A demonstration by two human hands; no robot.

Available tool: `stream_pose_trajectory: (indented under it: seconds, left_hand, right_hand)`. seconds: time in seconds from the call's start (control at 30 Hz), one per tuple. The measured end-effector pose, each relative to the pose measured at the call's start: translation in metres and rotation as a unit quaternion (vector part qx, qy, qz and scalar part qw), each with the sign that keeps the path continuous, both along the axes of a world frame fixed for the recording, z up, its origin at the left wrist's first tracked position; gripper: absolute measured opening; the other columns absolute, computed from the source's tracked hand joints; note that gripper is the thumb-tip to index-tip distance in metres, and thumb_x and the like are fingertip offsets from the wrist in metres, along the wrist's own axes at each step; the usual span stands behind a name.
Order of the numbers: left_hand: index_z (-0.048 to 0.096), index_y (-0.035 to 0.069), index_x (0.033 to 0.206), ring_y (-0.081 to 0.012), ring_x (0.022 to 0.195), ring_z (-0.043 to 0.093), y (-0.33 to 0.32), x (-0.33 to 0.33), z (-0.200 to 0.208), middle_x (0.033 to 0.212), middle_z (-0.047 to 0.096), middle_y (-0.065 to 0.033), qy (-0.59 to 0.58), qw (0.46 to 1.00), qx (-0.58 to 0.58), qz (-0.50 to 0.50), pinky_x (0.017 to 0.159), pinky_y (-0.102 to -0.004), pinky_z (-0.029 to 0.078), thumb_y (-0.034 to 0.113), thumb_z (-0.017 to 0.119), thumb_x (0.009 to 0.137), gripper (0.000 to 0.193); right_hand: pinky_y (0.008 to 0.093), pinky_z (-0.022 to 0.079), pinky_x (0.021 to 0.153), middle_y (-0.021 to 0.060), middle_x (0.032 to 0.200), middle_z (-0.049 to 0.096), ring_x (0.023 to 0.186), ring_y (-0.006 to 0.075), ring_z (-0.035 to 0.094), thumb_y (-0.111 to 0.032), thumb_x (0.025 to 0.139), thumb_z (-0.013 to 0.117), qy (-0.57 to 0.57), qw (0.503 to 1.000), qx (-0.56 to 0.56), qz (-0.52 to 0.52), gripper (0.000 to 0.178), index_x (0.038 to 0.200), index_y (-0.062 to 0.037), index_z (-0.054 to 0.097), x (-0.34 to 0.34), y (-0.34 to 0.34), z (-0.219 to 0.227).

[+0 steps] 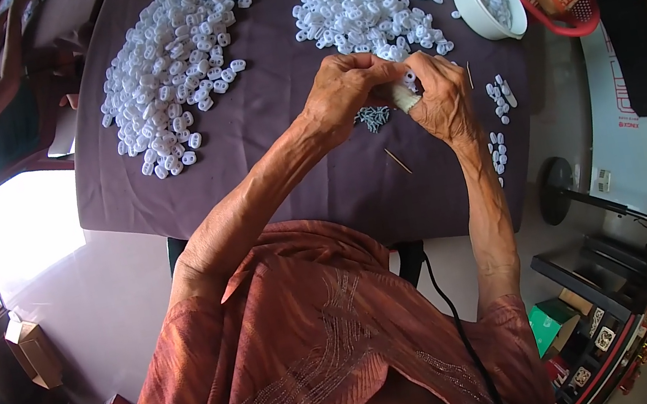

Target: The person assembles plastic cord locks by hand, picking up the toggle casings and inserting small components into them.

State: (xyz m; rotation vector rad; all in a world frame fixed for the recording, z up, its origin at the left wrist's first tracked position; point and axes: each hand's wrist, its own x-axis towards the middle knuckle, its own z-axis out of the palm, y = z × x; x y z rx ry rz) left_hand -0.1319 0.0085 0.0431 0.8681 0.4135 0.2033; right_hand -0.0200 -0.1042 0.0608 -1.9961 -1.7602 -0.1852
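Left hand: here it is, up over the bench's far half, right of centre, thumb and fingers drawn together at the tips; whatever they pinch is hidden, so I can't tell.
Right hand: meeting it tip to tip, fingers curled in, their grip also out of sight. A pale wrap sits on one digit, the thumb by the look of it.
White two-holed piece: showing between the hands; held, or lying just beyond them, I can't say. If held, a steady pinch by the rim would leave both holes free.
Screws: a grey pile, seemingly screws, just below the fingers and in easy reach; best lifted singly, without sweeping the pile.
Wrist height: low over the bench looks wise, so a slipped part drops onto cloth.
Thin stick: lying between the forearms toward the near edge; sleeves and wrists should clear it.
Middle heap: more white pieces just beyond the hands; elbows in, and it stays unscattered.
Loose pieces: strung along the right edge, beside the right forearm; a wide swing could knock them off.
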Motion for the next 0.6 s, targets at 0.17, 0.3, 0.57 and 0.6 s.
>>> stream_pose_trajectory:
  seconds: [0.17,0.3,0.57,0.6]
  left_hand:
    - [0.062,-0.004,0.080,-0.0158,0.064,0.060,0.0014,-0.0012,-0.0025,0.073,0.062,-0.0091,0.005,1.000,-0.005,0.000,0.064,-0.0284,0.051,0.012,0.063,0.077,0.016]
    - [0.062,-0.003,0.083,-0.0150,0.067,0.060,0.0005,-0.0007,-0.0017,0.075,0.062,-0.0086,0.009,1.000,0.000,-0.012,0.066,-0.0276,0.051,0.013,0.060,0.079,0.016]
    - [0.062,-0.003,0.084,-0.0146,0.069,0.060,0.0021,-0.0018,0.0001,0.077,0.062,-0.0086,0.014,0.999,0.026,-0.035,0.069,-0.0269,0.050,0.013,0.058,0.080,0.017]
    - [0.062,-0.003,0.084,-0.0147,0.069,0.060,0.0023,-0.0014,0.0004,0.077,0.062,-0.0086,0.016,0.999,0.029,-0.035,0.069,-0.0267,0.050,0.013,0.058,0.080,0.016]
  right_hand:
    - [0.0377,0.042,0.056,0.0111,0.070,0.054,0.065,0.0308,0.054,-0.005,0.063,0.064,0.018,1.000,0.002,0.006,0.022,0.079,-0.0025,0.048,-0.0026,0.0001,0.0034]
    - [0.0372,0.044,0.062,0.0113,0.070,0.053,0.067,0.0284,0.055,-0.002,0.056,0.063,-0.023,1.000,-0.006,0.003,0.026,0.076,-0.0025,0.047,-0.0044,-0.0024,0.0062]
    - [0.0381,0.044,0.063,0.0117,0.071,0.051,0.069,0.0292,0.054,0.001,0.055,0.060,-0.015,0.999,-0.027,0.008,0.026,0.077,-0.0017,0.046,-0.0070,-0.0055,0.0082]
    - [0.0381,0.044,0.063,0.0117,0.071,0.051,0.069,0.0292,0.054,0.001,0.055,0.060,-0.015,0.999,-0.027,0.008,0.026,0.077,-0.0017,0.046,-0.0067,-0.0057,0.0080]
